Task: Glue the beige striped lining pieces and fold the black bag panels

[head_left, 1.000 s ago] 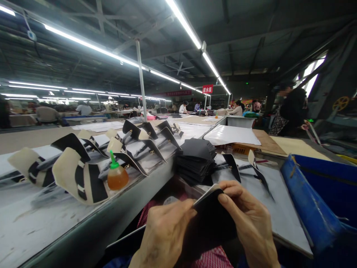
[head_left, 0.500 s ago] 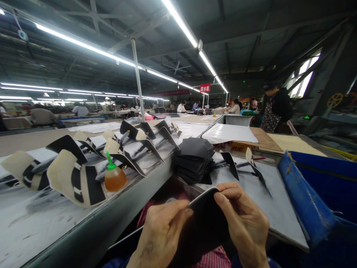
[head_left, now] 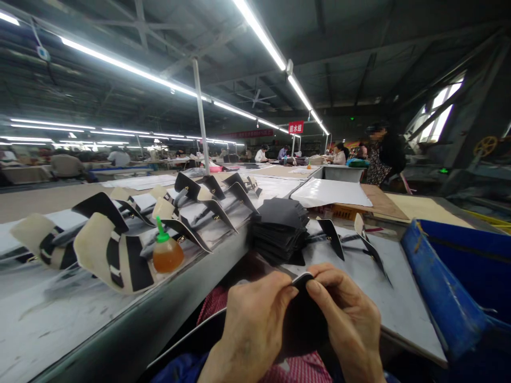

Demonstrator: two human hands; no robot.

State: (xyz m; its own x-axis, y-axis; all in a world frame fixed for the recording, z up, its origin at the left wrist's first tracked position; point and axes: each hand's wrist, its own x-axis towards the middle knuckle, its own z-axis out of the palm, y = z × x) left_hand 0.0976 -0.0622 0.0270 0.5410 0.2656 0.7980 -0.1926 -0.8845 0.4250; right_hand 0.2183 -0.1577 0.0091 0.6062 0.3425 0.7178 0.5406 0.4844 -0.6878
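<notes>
My left hand (head_left: 255, 324) and my right hand (head_left: 349, 316) both pinch the top edge of a black flat piece with a pale rim (head_left: 301, 324), held upright over my lap. The fingertips of the two hands nearly meet at that edge. Just beyond the hands stands a stack of black cut pieces (head_left: 279, 229). Two clipped black-and-cream pieces (head_left: 333, 236) lie on the board to the right of the stack.
On the grey belt (head_left: 59, 324) at left lie several curled black-and-cream pieces (head_left: 107, 255) and a small amber bottle with a green cap (head_left: 167, 251). A blue bin (head_left: 459, 276) stands at the right. A standing person (head_left: 383, 154) and seated workers are farther back.
My left hand has slid right along the piece's top edge, so its fingers now sit close to those of the right hand. The standing person has stepped to the left.
</notes>
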